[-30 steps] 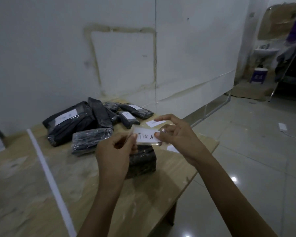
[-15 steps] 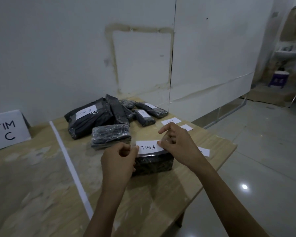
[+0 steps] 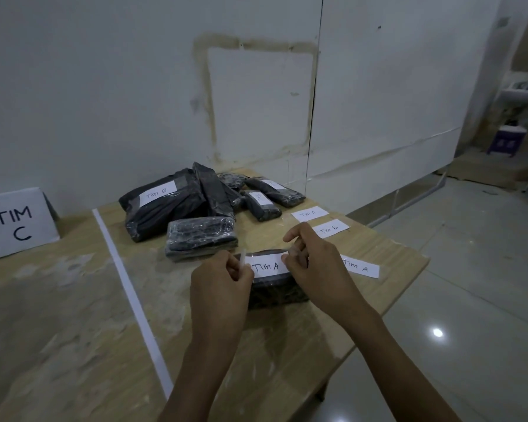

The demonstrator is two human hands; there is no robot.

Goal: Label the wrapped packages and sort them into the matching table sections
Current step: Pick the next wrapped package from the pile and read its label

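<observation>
**Left hand (image 3: 223,281) and right hand (image 3: 314,269) hold a white paper label (image 3: 267,264) across a small black plastic-wrapped package (image 3: 275,292)**

Each hand pinches one end of the label, which reads "TIM A" and has clear tape along it. The package lies under it near the right edge of the pale wooden table (image 3: 378,303), on the side closest to the person. Whether the tape has touched the wrap I cannot tell.

The likeliest fault is the tape clinging to a fingertip or folding on itself, which would leave the label crooked or creased. The crinkled wrap may also give a poor bond. Pressing down could slide the light package towards the right edge. Three loose paper strips (image 3: 358,266) lie just beside the right hand. They could be brushed off or caught by the tape. Only the folded white "TIM C" card (image 3: 16,222) shows, left of the white tape line (image 3: 128,287). No A section is in view, so a wrong drop is possible.
</observation>
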